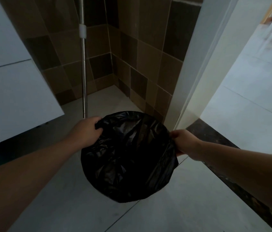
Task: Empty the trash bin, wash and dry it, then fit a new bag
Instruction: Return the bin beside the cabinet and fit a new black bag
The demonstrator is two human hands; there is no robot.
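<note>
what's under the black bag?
The black bag covers whatever it sits on; no bin shows, though its round stretched outline suggests one. Only pale floor tiles are visible around it. The left hand and right hand grip opposite edges.

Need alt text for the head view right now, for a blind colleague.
Both hands grip opposite edges of a crinkled black plastic trash bag: left hand, right hand. It is spread over a pale tiled floor, with a metal pole behind.
</note>
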